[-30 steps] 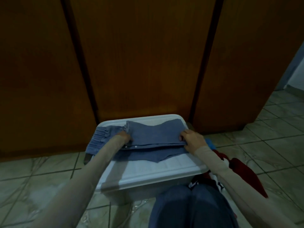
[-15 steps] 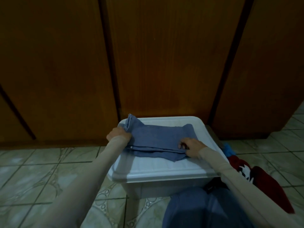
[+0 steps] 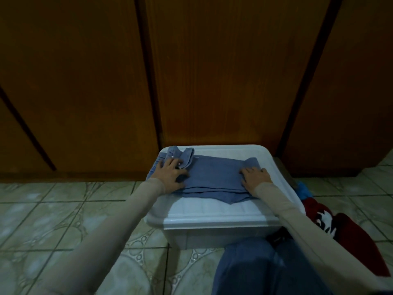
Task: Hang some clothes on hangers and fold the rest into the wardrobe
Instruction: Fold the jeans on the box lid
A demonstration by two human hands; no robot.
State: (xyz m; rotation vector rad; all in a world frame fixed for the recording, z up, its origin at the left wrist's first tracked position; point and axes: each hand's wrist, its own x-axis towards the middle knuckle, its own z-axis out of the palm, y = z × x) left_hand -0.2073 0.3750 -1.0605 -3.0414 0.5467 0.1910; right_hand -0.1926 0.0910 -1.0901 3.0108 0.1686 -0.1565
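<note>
One folded blue denim shirt [image 3: 214, 177] lies on the far half of one white plastic lidded storage box [image 3: 212, 211]. Left hand [image 3: 170, 174] and right hand [image 3: 256, 177] press flat on it, fingers spread. Green patterned floor tiles [image 3: 53, 213] beneath; brown wooden wardrobe doors [image 3: 223, 71] beyond. One red garment [image 3: 344, 231] lies right.

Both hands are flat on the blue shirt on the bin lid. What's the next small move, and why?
Probably fold it in half, collar end toward the right hand. The blue shirt lies as a long flat strip on the white bin lid, the left hand presses by the collar, and the wardrobe doors are shut.
</note>
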